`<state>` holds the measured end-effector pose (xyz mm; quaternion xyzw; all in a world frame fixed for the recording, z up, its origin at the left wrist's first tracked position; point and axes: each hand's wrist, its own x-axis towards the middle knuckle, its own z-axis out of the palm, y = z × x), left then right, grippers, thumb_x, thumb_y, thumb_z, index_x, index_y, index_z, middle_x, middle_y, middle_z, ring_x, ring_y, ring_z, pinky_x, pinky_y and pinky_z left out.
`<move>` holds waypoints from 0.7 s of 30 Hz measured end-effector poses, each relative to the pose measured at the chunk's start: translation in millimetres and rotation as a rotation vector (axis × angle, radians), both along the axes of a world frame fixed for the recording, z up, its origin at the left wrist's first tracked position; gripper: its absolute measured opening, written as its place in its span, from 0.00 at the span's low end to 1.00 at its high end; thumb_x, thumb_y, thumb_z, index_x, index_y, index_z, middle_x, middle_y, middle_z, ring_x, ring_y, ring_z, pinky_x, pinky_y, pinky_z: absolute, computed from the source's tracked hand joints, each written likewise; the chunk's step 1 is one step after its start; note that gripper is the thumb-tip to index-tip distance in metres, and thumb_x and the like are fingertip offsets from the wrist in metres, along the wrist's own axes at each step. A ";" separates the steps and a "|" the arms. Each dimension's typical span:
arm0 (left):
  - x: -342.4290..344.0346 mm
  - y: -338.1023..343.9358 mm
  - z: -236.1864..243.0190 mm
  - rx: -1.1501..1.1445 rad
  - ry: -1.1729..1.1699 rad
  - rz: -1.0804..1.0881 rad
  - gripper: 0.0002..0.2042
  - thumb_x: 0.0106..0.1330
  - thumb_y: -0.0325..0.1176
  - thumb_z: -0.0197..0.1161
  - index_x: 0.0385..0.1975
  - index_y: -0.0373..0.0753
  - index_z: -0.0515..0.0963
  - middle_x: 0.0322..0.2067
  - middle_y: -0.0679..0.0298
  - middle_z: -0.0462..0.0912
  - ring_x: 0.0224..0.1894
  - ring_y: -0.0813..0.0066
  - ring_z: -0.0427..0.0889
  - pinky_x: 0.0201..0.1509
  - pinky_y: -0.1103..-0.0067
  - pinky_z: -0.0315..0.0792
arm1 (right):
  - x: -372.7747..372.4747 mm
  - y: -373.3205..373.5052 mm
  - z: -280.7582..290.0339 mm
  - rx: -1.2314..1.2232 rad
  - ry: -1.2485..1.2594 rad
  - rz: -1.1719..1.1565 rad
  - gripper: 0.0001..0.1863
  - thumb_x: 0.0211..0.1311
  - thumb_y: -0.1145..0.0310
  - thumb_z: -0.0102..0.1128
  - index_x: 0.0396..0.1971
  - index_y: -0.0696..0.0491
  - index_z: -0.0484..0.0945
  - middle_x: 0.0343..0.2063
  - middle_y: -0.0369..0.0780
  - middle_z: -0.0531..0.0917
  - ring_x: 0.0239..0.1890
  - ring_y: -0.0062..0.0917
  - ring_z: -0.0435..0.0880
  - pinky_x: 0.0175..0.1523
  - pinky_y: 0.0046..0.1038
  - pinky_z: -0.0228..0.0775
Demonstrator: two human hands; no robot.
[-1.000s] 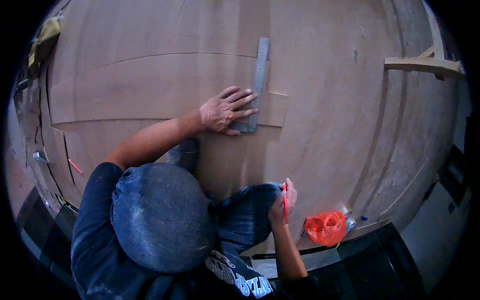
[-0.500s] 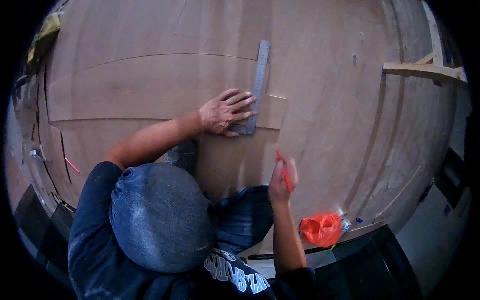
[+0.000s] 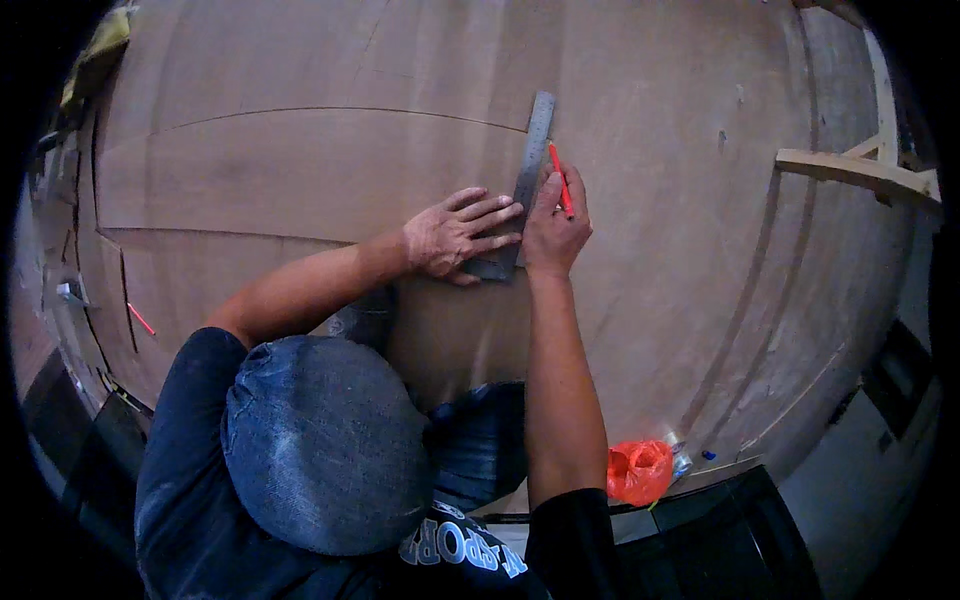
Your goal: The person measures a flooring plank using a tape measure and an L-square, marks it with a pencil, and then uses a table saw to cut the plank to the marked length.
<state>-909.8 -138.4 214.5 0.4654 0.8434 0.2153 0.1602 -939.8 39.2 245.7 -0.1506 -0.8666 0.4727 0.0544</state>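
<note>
My left hand [image 3: 450, 235] lies spread on a metal square ruler [image 3: 538, 125] and the thin wood pieces under it, with fingertips against the long blade. My right hand [image 3: 552, 225] is closed round a red pencil [image 3: 561, 182] just right of the blade, its tip near the blade’s upper part. A long wood strip [image 3: 240, 180] with a curved edge lies on the large plywood surface [image 3: 670, 120] and runs leftward from the ruler.
A timber bracket [image 3: 840, 170] stands at the upper right. A red plastic bag [image 3: 640, 470] is at the lower right. Another red pencil [image 3: 141, 318] lies at the left. My denim-clad legs [image 3: 470, 450] are bent below my hands. Yellow material [image 3: 105, 45] sits at the top left.
My right hand has moved up from beside my knee to the ruler with the red pencil in it. My left hand has stayed on the ruler.
</note>
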 end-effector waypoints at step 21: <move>24.4 7.3 -9.8 0.028 0.017 0.030 0.39 0.58 0.62 0.62 0.67 0.47 0.65 0.75 0.55 0.51 0.77 0.59 0.49 0.78 0.58 0.40 | 37.0 9.8 -0.7 -0.002 -0.164 0.019 0.16 0.71 0.61 0.53 0.52 0.52 0.79 0.42 0.50 0.85 0.42 0.45 0.85 0.47 0.40 0.76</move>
